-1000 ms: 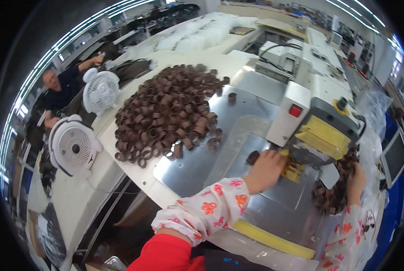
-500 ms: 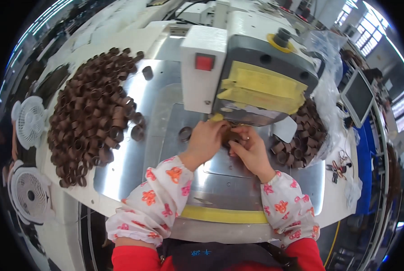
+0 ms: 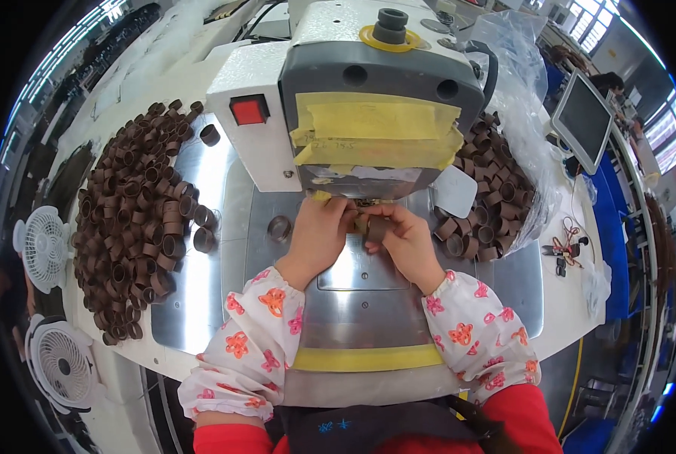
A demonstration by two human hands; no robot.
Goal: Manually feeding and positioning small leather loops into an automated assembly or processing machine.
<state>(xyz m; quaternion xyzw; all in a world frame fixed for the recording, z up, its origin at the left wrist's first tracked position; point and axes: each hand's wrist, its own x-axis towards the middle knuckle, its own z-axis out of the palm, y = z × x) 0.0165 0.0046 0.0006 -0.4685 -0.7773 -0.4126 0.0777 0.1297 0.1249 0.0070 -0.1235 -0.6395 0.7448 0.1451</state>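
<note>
Under the head of a white and dark grey machine (image 3: pixel 376 76), my two hands work close together above a metal plate. My right hand (image 3: pixel 407 246) pinches a brown ring-shaped band (image 3: pixel 377 229) between thumb and fingers. Close by on the left, my left hand (image 3: pixel 317 233) has its fingers closed at the machine's working point; whatever they hold is hidden. A single brown band (image 3: pixel 280 228) lies on the plate left of my left hand. Floral sleeve covers reach up both my forearms.
A large heap of brown bands (image 3: pixel 130 219) spreads at left. Another heap (image 3: pixel 497 189) lies at right beside clear plastic (image 3: pixel 538 151). A white rounded plate (image 3: pixel 454 192) juts out right of the machine head. Small snips (image 3: pixel 563 253) and a monitor (image 3: pixel 584 121) are farther right.
The view has turned, so the machine appears farther left and more upright. My fingers have moved slightly apart, and the brown band now shows more plainly in my right hand.
</note>
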